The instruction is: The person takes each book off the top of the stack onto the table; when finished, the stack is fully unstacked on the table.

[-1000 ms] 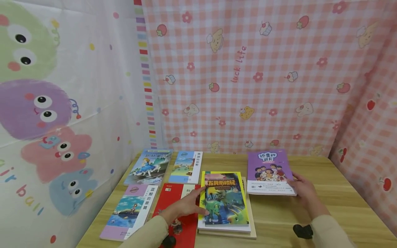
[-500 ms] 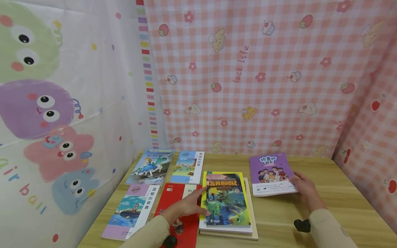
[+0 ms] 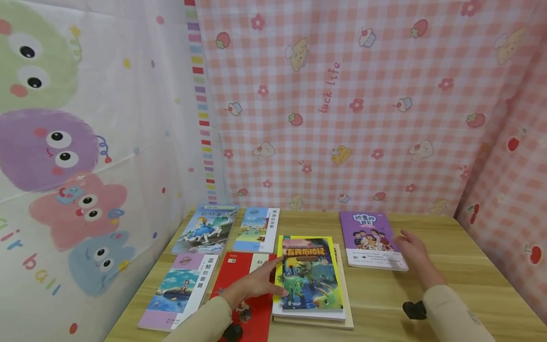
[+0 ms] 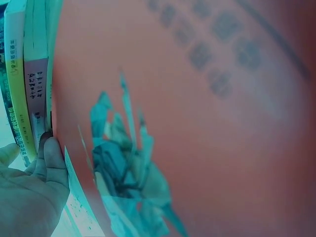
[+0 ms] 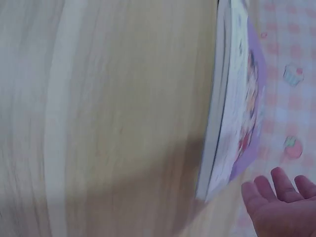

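**bookpile_fan:** Hands first, since that's what matters. Right hand [image 3: 411,248] hovers just off the right edge of the purple book [image 3: 371,240], fingers loose and spread, gripping nothing; the right wrist view shows fingertips [image 5: 276,190] clear of the cover. Left hand [image 3: 256,281] lies across the red book [image 3: 243,294], fingers straight, tips against the left side of the yellow-bordered book [image 3: 311,274] that tops a small stack [image 3: 315,319] near the desk's front edge.

**desk_lurker:** So where's the purple one sitting?

**bookpile_fan:** Flat on the desk [image 3: 461,285], right of centre, toward the back edge, apart from the stack. My guess for doing this bit well: let it lie square before the hand leaves, and keep the left fingers braced on the stack so nothing skews.

**desk_lurker:** And the rest?

**bookpile_fan:** Two blue-covered books [image 3: 205,229] [image 3: 256,230] by the back left corner, a white and purple one [image 3: 179,290] along the left edge. Pink gingham curtain [image 3: 342,104] behind, monster-print sheet [image 3: 64,152] on the left.
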The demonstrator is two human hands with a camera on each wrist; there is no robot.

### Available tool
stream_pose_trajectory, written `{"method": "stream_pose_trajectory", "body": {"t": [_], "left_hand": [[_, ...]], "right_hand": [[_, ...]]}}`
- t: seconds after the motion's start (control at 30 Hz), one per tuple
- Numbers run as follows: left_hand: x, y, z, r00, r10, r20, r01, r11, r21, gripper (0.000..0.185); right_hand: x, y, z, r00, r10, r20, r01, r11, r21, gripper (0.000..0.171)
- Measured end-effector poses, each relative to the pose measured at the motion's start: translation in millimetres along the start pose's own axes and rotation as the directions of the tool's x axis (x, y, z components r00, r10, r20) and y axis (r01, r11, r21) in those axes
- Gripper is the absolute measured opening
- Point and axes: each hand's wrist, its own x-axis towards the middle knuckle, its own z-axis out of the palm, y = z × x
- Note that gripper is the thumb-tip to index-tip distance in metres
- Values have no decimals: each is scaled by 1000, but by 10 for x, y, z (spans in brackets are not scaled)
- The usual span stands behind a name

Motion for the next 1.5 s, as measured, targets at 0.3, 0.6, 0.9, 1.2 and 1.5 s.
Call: {"method": "stream_pose_trajectory", "body": {"t": [0.3, 0.6, 0.9, 1.2, 1.5], "left_hand": [[-38, 19, -19, 1000, 4, -18, -3, 998, 55, 94], [-53, -3, -100, 1000, 1, 2, -2, 991, 132, 93], [-61, -30, -166, 999, -17, 37, 11, 990, 138, 90], [-60, -12, -145, 999, -14, 50, 8, 991, 134, 88], [-24, 45, -49, 998, 5, 59, -14, 987, 161, 90]], "right_hand": [[-115, -170, 570, 988, -88, 130, 65, 982, 176, 59], [-360, -165, 997, 981, -93, 168, 54, 973, 223, 58], [-622, -74, 1254, 977, -52, 209, 2, 973, 231, 58], [-736, -28, 1363, 984, 11, 178, -44, 982, 184, 57], [-739, 32, 1329, 981, 5, 195, -18, 998, 62, 65]]}}
